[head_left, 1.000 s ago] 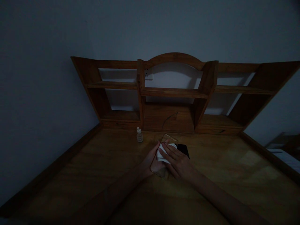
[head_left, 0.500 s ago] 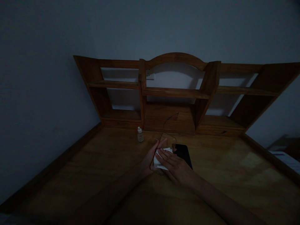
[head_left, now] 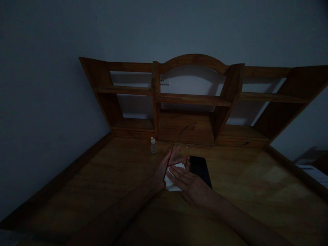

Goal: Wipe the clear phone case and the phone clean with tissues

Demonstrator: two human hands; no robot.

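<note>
My left hand (head_left: 161,172) is closed round the edges of a clear, see-through phone case (head_left: 181,150), whose upper part shows beyond the fingers. A folded white tissue (head_left: 171,185) lies against the near part of the case. My right hand (head_left: 192,184) presses the tissue onto it with its fingers together. Right beside the hands, a black phone (head_left: 201,169) lies flat on the wooden desk (head_left: 246,191). The lower part of the case is hidden by the tissue and my right hand.
A small bottle with a white cap (head_left: 153,146) stands upright left of my hands. Behind it rises a wooden shelf unit (head_left: 192,99) along the wall. A thin dark cable (head_left: 186,128) hangs at its middle. A socket (head_left: 164,80) shows through the back.
My right hand and the tissue have slid a little towards me and left over the clear case. The case has shifted slightly left in my left hand. The bottle stays put.
</note>
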